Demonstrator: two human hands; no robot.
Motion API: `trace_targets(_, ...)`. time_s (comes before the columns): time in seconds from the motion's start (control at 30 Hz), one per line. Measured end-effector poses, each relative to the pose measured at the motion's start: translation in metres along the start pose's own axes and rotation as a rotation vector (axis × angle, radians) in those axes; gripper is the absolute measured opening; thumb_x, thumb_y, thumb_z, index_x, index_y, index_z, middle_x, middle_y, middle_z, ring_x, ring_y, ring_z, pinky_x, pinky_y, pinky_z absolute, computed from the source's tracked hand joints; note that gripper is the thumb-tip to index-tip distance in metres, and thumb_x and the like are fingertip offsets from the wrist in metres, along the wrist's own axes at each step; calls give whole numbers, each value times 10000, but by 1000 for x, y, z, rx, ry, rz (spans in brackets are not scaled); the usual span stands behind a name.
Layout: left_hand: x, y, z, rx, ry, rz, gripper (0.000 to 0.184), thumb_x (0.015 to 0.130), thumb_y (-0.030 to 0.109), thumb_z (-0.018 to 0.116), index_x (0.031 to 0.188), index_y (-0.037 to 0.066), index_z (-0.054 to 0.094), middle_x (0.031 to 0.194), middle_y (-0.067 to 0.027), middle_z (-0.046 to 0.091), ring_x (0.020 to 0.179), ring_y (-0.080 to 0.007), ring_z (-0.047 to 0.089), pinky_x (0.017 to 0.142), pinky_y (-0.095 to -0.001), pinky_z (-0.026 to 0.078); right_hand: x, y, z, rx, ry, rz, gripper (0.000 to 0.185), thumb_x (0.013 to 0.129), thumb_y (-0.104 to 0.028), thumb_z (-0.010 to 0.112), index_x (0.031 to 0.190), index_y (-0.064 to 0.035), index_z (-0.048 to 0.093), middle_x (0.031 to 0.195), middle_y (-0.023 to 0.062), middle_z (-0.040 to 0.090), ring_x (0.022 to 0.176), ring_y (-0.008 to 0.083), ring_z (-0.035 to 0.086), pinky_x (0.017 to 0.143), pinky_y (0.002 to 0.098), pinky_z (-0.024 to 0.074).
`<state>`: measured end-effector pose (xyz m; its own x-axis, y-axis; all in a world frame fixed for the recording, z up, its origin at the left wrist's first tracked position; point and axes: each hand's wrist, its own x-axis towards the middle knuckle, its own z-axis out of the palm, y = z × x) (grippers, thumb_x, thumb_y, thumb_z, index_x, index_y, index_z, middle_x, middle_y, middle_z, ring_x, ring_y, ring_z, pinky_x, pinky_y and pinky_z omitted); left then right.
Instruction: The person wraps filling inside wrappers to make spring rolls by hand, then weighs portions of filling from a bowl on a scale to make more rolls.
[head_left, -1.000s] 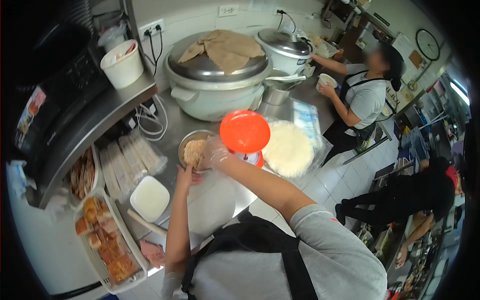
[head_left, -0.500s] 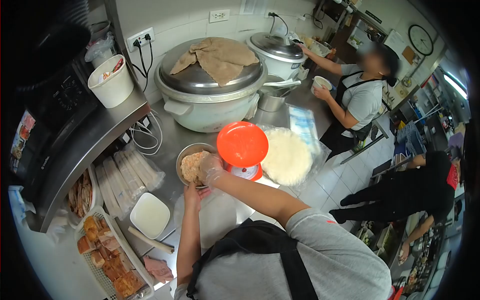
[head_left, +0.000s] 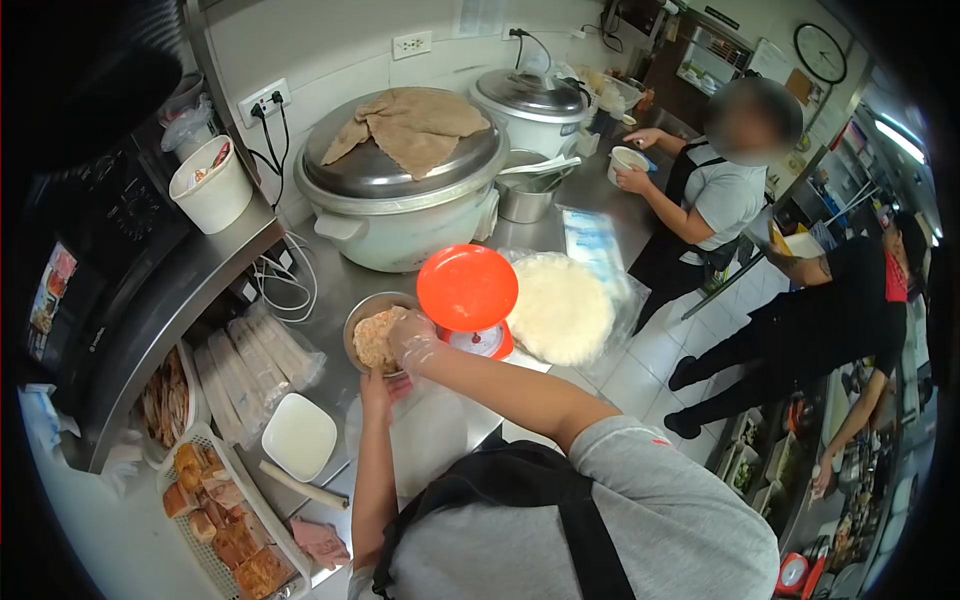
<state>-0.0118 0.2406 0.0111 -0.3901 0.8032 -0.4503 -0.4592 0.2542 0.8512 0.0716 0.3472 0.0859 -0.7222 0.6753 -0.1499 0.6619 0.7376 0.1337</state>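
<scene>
A metal bowl [head_left: 352,325] holds a lumpy pale-orange mixture [head_left: 376,338], perhaps a salad or filling. My left hand [head_left: 380,388] is closed on the near rim of this bowl. In a clear plastic glove, my right hand [head_left: 412,342] reaches into the bowl with its fingers curled against the mixture; the fingertips are hidden. Right beside it stands a kitchen scale [head_left: 480,340] with an orange-red pan [head_left: 467,288] that has nothing on it. A flat round mass of white rice [head_left: 562,308] lies on clear plastic to the right of the scale.
Behind the bowl is a large rice cooker [head_left: 400,225] with a brown cloth on its lid. To the left lie wrapped packs [head_left: 255,365], a square white dish [head_left: 300,437] and a basket [head_left: 270,520] of browned pieces. A co-worker [head_left: 735,200] holds a bowl; another person [head_left: 830,310] stands behind.
My right hand has shifted slightly within the bowl; my left hand stays at the rim. The co-worker's hand has left the far cooker's lid. The view has turned a little.
</scene>
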Motion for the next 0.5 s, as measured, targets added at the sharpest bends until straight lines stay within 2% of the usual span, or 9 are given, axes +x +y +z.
trace_targets(0.03,-1,1,1,21,16,10,462,1044,359,378,1271,-37,444,1025,-239,665,842,-336,721,682,-413,621,0,1,-3,27,24,22,205,812,-234,649,905,-100,774,921,103,747,891,281,722,673,392,560)
trace_targets(0.13,-3,4,3,-14,-11,32,497,1012,389,475,1240,-49,413,966,-243,659,753,-304,710,622,-382,611,-9,-3,-15,143,249,37,192,802,-211,654,890,-85,770,918,128,739,902,301,715,698,395,567)
trace_targets(0.23,-4,8,4,-26,-42,28,450,1011,336,481,1229,-53,420,966,-239,659,773,-307,712,632,-390,615,-4,0,-3,208,137,-143,185,800,-172,646,887,-57,762,918,160,725,916,314,708,734,404,569)
trace_targets(0.33,5,6,0,-115,-57,-22,414,1003,281,489,1223,-66,436,972,-235,662,802,-312,714,660,-405,622,-7,4,13,263,222,-111,187,807,-144,633,896,-38,759,914,186,716,896,321,707,744,409,568)
trace_targets(0.43,7,3,1,-132,-56,-19,396,991,244,497,1218,-78,458,998,-235,661,837,-327,715,694,-424,626,-1,6,11,188,114,-95,201,814,-141,631,932,-42,760,929,161,724,894,298,713,715,427,571)
trace_targets(0.5,6,5,1,-110,-47,-21,390,986,236,497,1213,-79,469,1025,-237,659,842,-336,715,706,-428,626,-4,4,10,91,166,-93,214,824,-149,632,962,-47,760,948,148,733,908,291,719,706,444,576)
